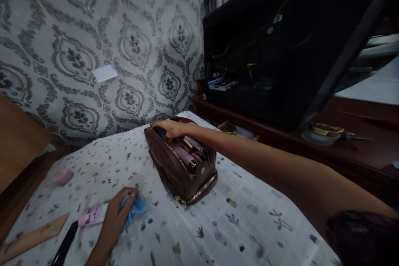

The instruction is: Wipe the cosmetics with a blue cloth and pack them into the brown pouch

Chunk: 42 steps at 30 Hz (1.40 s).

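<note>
A brown cosmetic bag (170, 170) with gold zips stands unzipped on the patterned white cloth (230, 228). Tubes and small bottles (187, 156) fill its inside. At the bag's far end, my right hand (171, 128) grips the rim, with the thumb on the inner side; its fingertips are partly hidden. My left hand (116, 212) rests low on the cloth, its fingers curled over a crumpled blue cloth (137, 209). Beside that hand lies a pink and white tube (92, 216), partly covered by it.
A pink sponge (62, 177), a flat tan piece (35, 235) and a black object (65, 243) lie on the left. A dark screen (264, 62) stands on a red-brown cabinet (349, 124) at right. Patterned wallpaper (134, 45) rises behind.
</note>
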Each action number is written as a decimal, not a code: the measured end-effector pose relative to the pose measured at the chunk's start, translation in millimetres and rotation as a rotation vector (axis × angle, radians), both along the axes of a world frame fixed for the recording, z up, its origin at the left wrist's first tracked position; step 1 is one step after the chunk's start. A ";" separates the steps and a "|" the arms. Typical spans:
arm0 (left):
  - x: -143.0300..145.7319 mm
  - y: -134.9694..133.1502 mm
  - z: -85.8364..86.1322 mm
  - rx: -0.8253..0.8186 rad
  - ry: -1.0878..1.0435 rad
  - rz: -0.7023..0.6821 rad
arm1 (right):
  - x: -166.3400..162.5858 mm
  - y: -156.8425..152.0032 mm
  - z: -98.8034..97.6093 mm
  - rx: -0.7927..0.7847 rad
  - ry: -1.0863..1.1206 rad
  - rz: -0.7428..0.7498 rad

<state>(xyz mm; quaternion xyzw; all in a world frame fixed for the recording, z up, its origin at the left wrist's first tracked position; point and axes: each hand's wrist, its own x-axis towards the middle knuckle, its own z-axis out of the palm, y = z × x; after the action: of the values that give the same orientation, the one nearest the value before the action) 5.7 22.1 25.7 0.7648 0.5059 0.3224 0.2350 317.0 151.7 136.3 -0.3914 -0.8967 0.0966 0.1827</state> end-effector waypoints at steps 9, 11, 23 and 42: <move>1.8 -1.2 2.0 -0.017 -0.030 -0.007 | 17.7 -35.3 33.9 0.070 0.042 -0.269; 1.6 -0.7 2.3 -0.026 -0.039 -0.011 | 20.6 -48.2 40.4 0.091 0.061 -0.340; 1.1 1.0 -4.7 0.025 -0.141 -0.009 | -37.3 -190.8 20.8 0.206 0.501 -0.056; -101.6 51.5 26.7 0.121 0.052 0.453 | -144.9 -186.7 -119.2 -0.709 0.767 -0.075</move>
<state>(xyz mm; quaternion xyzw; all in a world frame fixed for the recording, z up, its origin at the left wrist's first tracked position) -95.9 73.7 52.5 0.6524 0.6502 0.3770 0.0970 172.1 -35.0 17.1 -0.3976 -0.6629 0.5240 0.3576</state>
